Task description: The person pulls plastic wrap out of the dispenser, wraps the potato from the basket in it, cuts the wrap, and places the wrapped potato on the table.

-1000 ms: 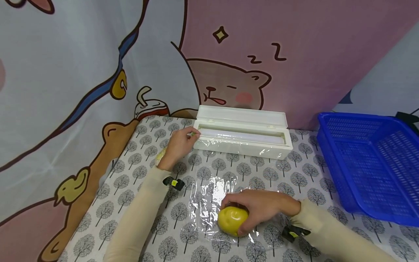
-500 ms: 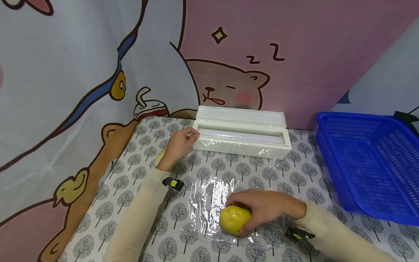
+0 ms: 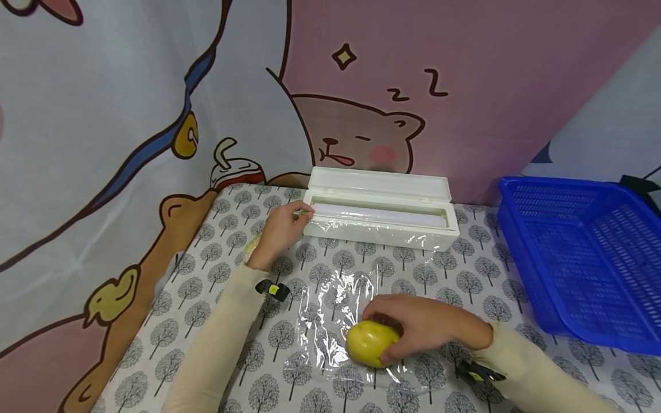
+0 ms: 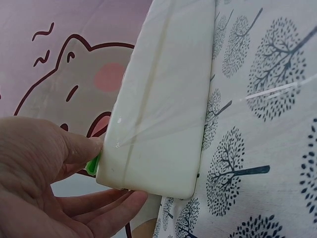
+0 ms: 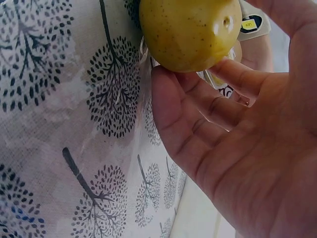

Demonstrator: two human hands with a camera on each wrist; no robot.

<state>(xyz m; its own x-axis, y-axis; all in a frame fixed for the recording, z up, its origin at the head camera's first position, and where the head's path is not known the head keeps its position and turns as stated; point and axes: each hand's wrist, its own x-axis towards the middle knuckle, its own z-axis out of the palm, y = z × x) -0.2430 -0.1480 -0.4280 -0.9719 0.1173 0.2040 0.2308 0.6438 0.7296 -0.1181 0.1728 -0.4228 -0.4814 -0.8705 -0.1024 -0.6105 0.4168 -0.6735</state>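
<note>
A yellow pear (image 3: pixel 369 344) with small brown specks sits on a sheet of clear cling film (image 3: pixel 330 321) spread over the table. My right hand (image 3: pixel 423 324) curls round the pear's right side, thumb in front and fingers behind; the right wrist view shows the pear (image 5: pixel 190 32) at its fingertips. At the far side, my left hand (image 3: pixel 286 223) grips the left end of a white cling film box (image 3: pixel 382 235). In the left wrist view its thumb is at the box's top edge by a green piece (image 4: pixel 92 165), other fingers under the end. The film roll (image 3: pixel 379 215) lies inside.
The box's lid (image 3: pixel 379 183) stands raised against the patterned backdrop. A blue plastic basket (image 3: pixel 542 287) is on the right side of the table. Another yellowish item (image 3: pixel 251 248) is partly hidden behind my left wrist. The tablecloth (image 3: pixel 217 355) has a tree print.
My right hand has shifted slightly right and the pear has turned a little with it, moving slightly right and back. My left hand keeps its hold on the box.
</note>
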